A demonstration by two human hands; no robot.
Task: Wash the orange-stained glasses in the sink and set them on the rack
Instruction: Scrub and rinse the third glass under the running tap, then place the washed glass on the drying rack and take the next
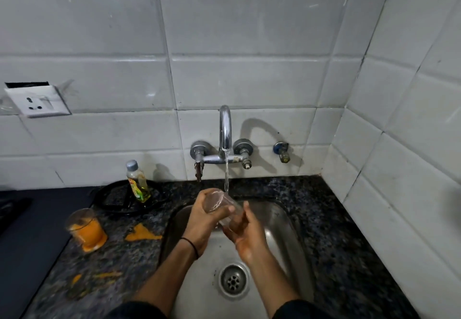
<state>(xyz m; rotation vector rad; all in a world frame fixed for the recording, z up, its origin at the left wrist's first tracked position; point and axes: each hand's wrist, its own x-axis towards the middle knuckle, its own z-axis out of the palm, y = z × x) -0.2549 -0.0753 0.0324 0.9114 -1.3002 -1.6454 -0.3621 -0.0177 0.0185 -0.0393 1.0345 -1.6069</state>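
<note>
A clear glass (pixel 219 205) lies tilted over the steel sink (pixel 287 221), its mouth up toward the running water from the tap (pixel 225 129). My left hand (pixel 202 219) grips the glass near its rim. My right hand (pixel 245 231) curls round its base end. A second glass (pixel 84 226), stained and partly filled with orange liquid, stands on the dark stone counter (pixel 336 231) to the left of the sink, in an orange puddle.
Orange spills (pixel 142 233) lie on the counter between the stained glass and the sink. A small bottle of yellow liquid (pixel 137 181) stands on a black round rack (pixel 117 199) behind them. The drain (pixel 233 280) is near the front. Tiled walls close the back and right.
</note>
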